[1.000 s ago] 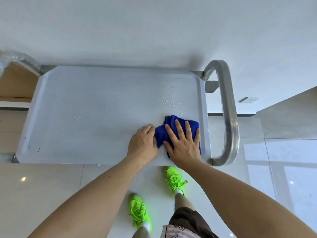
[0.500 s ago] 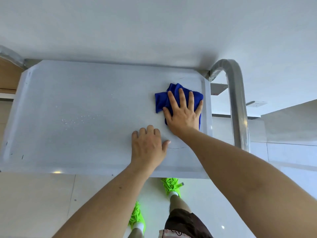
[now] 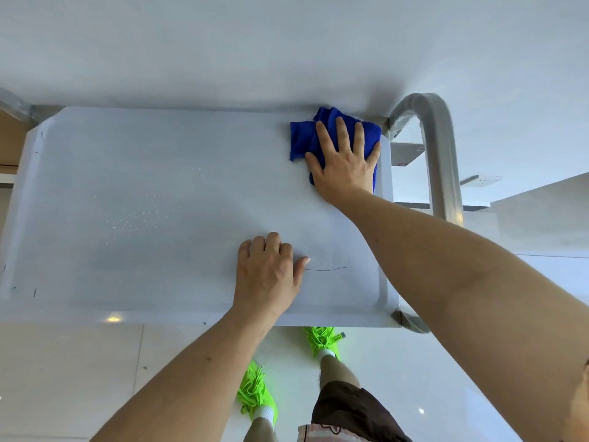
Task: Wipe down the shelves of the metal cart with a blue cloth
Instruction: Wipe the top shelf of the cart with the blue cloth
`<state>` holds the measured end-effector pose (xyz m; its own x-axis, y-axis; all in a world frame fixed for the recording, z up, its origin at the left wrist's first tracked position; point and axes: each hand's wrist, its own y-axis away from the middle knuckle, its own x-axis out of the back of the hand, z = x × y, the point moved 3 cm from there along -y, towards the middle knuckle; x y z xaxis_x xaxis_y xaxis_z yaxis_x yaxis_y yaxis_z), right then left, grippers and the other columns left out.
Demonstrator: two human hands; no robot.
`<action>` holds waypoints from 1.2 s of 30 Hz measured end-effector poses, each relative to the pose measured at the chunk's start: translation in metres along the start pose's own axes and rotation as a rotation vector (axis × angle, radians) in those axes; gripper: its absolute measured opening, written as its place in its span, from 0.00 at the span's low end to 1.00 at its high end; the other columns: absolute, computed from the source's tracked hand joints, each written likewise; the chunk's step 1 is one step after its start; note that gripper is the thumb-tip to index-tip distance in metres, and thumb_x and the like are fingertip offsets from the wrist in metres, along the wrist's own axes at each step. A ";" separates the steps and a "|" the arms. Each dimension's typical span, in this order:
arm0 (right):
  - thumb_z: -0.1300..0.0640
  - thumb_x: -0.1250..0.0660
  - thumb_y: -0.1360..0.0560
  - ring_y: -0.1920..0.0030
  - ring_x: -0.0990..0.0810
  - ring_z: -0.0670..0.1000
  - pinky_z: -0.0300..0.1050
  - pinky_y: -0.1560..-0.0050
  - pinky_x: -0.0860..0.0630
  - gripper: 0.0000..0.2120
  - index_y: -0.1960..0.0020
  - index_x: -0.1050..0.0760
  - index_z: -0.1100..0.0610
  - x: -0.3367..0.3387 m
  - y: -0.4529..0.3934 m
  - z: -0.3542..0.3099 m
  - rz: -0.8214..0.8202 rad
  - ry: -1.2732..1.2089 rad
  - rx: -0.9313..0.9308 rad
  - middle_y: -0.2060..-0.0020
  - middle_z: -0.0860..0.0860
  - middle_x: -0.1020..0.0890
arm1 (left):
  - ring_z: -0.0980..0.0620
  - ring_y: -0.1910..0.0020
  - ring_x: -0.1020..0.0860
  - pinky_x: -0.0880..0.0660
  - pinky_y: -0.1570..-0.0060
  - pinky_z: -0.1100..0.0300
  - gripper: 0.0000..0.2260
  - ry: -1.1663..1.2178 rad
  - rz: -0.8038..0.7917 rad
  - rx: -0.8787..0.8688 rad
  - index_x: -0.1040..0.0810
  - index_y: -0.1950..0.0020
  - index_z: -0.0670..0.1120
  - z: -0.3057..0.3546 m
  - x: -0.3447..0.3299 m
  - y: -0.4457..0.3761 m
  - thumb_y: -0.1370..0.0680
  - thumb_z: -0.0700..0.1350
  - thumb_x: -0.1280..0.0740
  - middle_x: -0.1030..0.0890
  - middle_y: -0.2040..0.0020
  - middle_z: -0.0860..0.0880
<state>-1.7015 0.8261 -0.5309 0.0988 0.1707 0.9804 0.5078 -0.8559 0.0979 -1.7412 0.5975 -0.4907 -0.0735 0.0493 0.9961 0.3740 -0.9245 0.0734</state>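
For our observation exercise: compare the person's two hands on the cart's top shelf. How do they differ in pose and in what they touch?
The right hand lies flat with fingers spread, pressing the blue cloth; the left hand has curled fingers and rests on bare metal. The right hand is at the far right corner by the handle; the left hand is near the front edge. Both rest on the top shelf.

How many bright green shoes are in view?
2. The left green shoe is on the floor below the cart shelf; the right green shoe is farther forward, its toe hidden under the shelf's near edge.
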 end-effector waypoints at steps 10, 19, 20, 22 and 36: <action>0.34 0.57 0.19 0.20 0.58 0.58 0.71 0.26 0.59 0.30 0.20 0.54 0.41 -0.007 0.097 -0.001 -0.062 -0.037 -0.045 0.19 0.48 0.50 | 0.43 0.43 0.27 0.32 0.36 0.50 0.22 0.066 -0.123 0.003 0.24 0.37 0.41 -0.001 -0.002 0.011 0.20 0.56 0.41 0.25 0.40 0.45; 0.35 0.58 0.18 0.21 0.59 0.58 0.70 0.26 0.63 0.29 0.20 0.54 0.41 -0.016 0.197 -0.017 -0.082 -0.045 -0.100 0.19 0.48 0.49 | 0.44 0.21 0.49 0.49 0.23 0.53 0.31 0.283 -0.325 0.037 0.45 0.20 0.42 -0.011 -0.007 0.028 0.20 0.51 0.39 0.47 0.19 0.45; 0.35 0.58 0.18 0.21 0.59 0.58 0.70 0.26 0.63 0.29 0.19 0.54 0.41 -0.017 0.205 -0.022 -0.084 -0.046 -0.104 0.19 0.49 0.49 | 0.45 0.21 0.52 0.52 0.23 0.55 0.32 0.326 -0.361 0.043 0.48 0.20 0.43 -0.013 -0.008 0.030 0.20 0.49 0.39 0.51 0.19 0.47; 0.36 0.60 0.19 0.21 0.60 0.59 0.70 0.27 0.64 0.29 0.19 0.56 0.41 -0.020 0.222 -0.033 -0.103 -0.047 -0.114 0.19 0.48 0.51 | 0.47 0.20 0.53 0.51 0.24 0.58 0.33 0.417 -0.411 0.031 0.49 0.19 0.44 -0.020 -0.005 0.030 0.21 0.43 0.38 0.52 0.19 0.48; 0.37 0.61 0.18 0.21 0.60 0.60 0.71 0.27 0.63 0.27 0.20 0.58 0.41 -0.032 0.287 -0.120 -0.173 -0.037 -0.026 0.19 0.49 0.49 | 0.43 0.40 0.23 0.26 0.50 0.57 0.09 0.546 -0.257 0.164 0.22 0.53 0.41 -0.078 0.031 0.038 0.29 0.35 0.39 0.21 0.42 0.48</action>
<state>-1.6613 0.5164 -0.5138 0.0431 0.3342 0.9415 0.4977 -0.8243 0.2698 -1.8011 0.5344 -0.4604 -0.6256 0.0222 0.7798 0.4152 -0.8368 0.3569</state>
